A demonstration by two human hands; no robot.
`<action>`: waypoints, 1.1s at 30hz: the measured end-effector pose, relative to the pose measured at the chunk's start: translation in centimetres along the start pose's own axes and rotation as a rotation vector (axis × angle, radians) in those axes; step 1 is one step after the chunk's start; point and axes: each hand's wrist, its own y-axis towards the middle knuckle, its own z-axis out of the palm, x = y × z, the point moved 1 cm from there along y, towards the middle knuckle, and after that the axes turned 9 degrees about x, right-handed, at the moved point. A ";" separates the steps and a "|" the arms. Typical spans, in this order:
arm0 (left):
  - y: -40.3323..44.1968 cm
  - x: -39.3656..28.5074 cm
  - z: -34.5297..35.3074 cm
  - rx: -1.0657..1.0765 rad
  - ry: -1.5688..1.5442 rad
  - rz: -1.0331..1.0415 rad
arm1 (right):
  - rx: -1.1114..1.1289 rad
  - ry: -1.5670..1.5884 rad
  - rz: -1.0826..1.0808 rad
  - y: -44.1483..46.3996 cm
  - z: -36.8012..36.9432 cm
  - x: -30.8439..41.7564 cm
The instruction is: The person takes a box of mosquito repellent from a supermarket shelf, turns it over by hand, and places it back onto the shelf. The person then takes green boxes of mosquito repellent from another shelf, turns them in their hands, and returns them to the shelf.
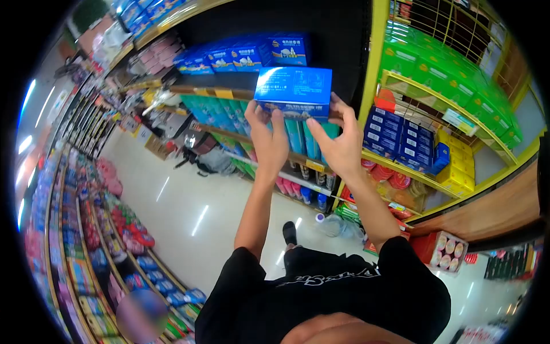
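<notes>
Both hands hold a blue cardboard box with white printing, raised in front of the shelf. My left hand is closed on its lower left side, and my right hand grips the lower right side and corner. The box is tilted so that its printed top faces me. Just behind it, similar blue boxes stand in a row on the dark-backed shelf. Part of each hand's fingers is hidden behind the box.
Tall teal packs fill the shelf below. To the right, a yellow rack carries green boxes, dark blue boxes and yellow boxes. Bags lie on the floor at left. Stocked shelves line the aisle's other side.
</notes>
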 end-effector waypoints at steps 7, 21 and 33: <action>14.5 10.5 -1.3 0.169 0.035 -0.046 | -0.049 -0.093 0.229 10.9 9.8 -5.4; 20.6 15.2 1.2 0.391 -0.128 -0.242 | -0.013 -0.269 0.482 17.9 15.3 -10.6; -11.1 5.8 1.9 0.698 -0.806 -0.303 | 0.193 0.061 0.474 -14.3 4.5 8.7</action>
